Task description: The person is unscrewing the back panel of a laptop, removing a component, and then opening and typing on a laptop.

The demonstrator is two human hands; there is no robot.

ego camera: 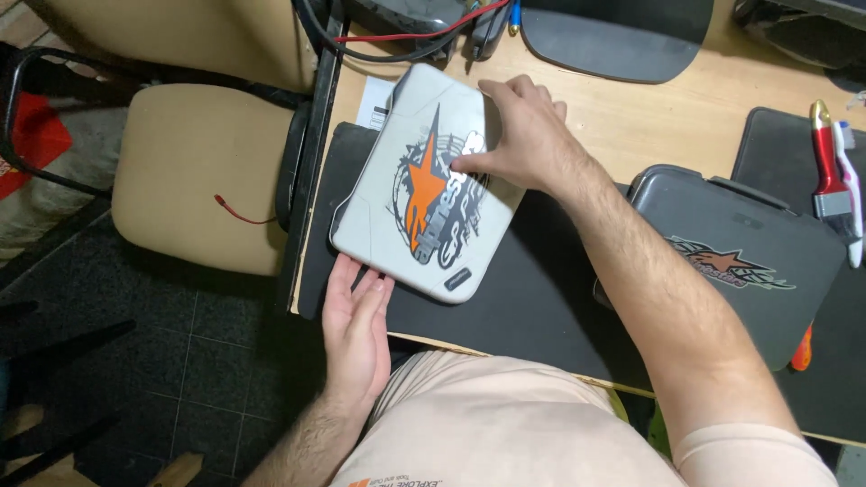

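Note:
A light grey padded case (pixel 397 225) with an orange star graphic lies tilted on a black mat (pixel 523 289) on the wooden desk. My right hand (pixel 523 131) grips its far right edge, thumb pressed on the printed top. My left hand (pixel 356 325) lies flat against the case's near left edge, fingers extended and touching it. A second, dark grey case (pixel 731 261) with a similar star graphic rests on the mat to the right, apart from both hands.
A paintbrush with a red handle (pixel 830 171) and a toothbrush lie on another black mat at the far right. Cables and dark equipment (pixel 406 27) crowd the desk's back edge. A beige chair (pixel 198 171) stands left of the desk, above dark floor tiles.

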